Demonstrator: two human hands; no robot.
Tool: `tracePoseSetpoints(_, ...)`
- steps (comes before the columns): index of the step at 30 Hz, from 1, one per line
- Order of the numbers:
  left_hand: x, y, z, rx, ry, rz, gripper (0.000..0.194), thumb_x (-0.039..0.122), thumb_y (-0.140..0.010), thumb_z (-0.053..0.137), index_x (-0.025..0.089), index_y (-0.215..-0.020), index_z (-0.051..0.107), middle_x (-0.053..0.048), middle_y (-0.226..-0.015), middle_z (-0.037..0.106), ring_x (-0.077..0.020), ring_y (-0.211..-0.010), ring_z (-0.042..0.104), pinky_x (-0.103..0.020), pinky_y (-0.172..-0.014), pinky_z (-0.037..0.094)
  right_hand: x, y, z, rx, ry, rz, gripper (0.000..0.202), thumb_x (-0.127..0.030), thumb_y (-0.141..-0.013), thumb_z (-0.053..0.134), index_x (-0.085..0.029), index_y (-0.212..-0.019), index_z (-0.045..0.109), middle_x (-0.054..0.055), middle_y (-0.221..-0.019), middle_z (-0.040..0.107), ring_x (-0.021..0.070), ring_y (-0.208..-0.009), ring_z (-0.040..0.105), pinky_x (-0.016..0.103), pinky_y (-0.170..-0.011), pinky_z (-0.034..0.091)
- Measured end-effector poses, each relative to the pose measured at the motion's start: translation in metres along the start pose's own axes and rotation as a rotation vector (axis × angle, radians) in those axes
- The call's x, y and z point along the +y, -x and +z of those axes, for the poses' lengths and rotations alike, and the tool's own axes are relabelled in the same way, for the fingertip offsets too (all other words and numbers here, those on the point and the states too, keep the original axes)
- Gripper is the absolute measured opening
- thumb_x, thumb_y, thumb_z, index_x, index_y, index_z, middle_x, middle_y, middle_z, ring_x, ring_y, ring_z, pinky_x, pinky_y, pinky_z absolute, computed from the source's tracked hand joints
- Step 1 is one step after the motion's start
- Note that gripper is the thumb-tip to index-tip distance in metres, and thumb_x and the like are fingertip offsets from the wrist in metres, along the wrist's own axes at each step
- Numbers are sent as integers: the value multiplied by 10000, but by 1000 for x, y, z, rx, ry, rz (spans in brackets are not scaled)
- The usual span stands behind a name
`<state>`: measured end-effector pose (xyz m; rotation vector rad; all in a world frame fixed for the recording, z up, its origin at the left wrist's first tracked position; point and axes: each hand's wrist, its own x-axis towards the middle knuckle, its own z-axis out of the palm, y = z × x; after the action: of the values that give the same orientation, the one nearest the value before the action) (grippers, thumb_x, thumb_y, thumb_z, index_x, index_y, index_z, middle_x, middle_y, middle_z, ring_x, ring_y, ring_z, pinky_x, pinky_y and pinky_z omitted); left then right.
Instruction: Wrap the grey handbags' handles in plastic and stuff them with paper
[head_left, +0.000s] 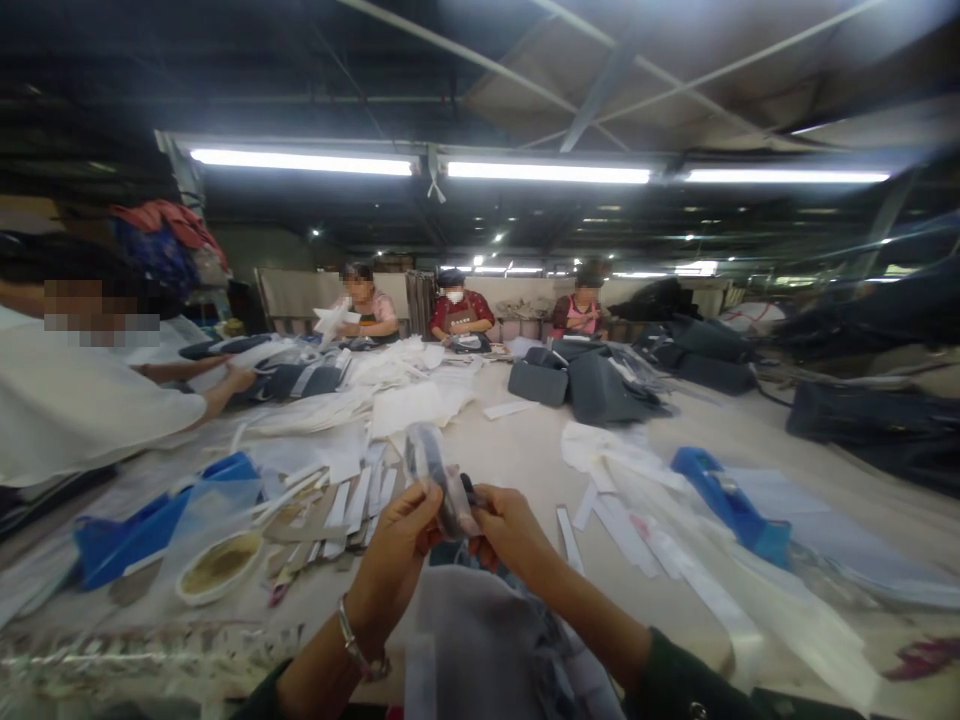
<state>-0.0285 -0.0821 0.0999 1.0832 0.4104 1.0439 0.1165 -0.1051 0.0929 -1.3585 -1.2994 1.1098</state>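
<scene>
In front of me, my left hand (pixel 409 530) pinches the near side of a dark strap-like piece covered in clear or whitish plastic (pixel 429 460). The piece stands up from my fingers and bends over. My right hand (pixel 506 525) is closed at its right side, thumb and fingers pressed together by a small black end (pixel 467 486). Blur hides the exact kind of piece. Below my hands, a greyish bag-like thing with a pale covering (pixel 480 640) lies at the table's near edge, partly hidden by my forearms.
Blue tape dispensers stand left (pixel 142 530) and right (pixel 731 505). A white dish (pixel 217 568) sits near paper strips (pixel 360 505). White sheets (pixel 420 405) and dark bags (pixel 592 385) lie farther back. A co-worker (pixel 82 400) works at left; several others sit across the table.
</scene>
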Motion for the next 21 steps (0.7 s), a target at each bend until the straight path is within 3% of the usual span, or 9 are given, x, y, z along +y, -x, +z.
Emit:
tracePoseSetpoints(5,1,-3,0,71,88,-81,187,267,-862,670,154,-1004,714,-37,-780,732,-142,-661,673,-259,-658,563,-5,9,-9,44,537,-395,208,-84,-784,465,-200,-811,636,7,-666,666,136,-588,605,216,-581,407)
tracePoseSetpoints(9,4,-1,2,84,117,-143,224,252,-842,683,114,-1013,721,-61,-783,734,-146,-682,682,-248,-693,564,-4,10,-15,50,690,-545,255,-44,-791,439,-199,-837,636,22,-762,672,147,-689,603,226,-662,406)
tracePoseSetpoints(12,7,3,6,-2,94,-168,187,226,-850,660,105,-975,728,-61,-741,719,-149,-665,674,-252,-696,550,1,9,-17,62,681,-621,280,-44,-811,427,-194,-916,639,35,-816,665,158,-736,600,239,-697,415)
tracePoseSetpoints(15,10,9,10,-74,28,-138,193,204,-855,647,132,-1022,711,-51,-795,717,-141,-662,654,-252,-688,526,0,10,-18,94,560,-603,262,-71,-841,437,-195,-961,635,26,-819,665,156,-749,602,245,-711,418)
tracePoseSetpoints(19,7,11,8,48,-171,51,173,246,-884,613,169,-1013,698,-21,-809,699,-140,-715,619,-249,-724,489,-6,18,-15,340,292,-502,133,-192,-825,569,-175,-944,626,6,-786,605,145,-716,560,247,-687,416)
tracePoseSetpoints(21,-1,11,5,123,-328,132,185,270,-886,612,189,-1030,693,-7,-810,691,-151,-752,610,-256,-752,478,-7,24,-9,358,162,-419,120,-279,-825,594,-168,-809,636,2,-749,554,142,-694,518,255,-658,401)
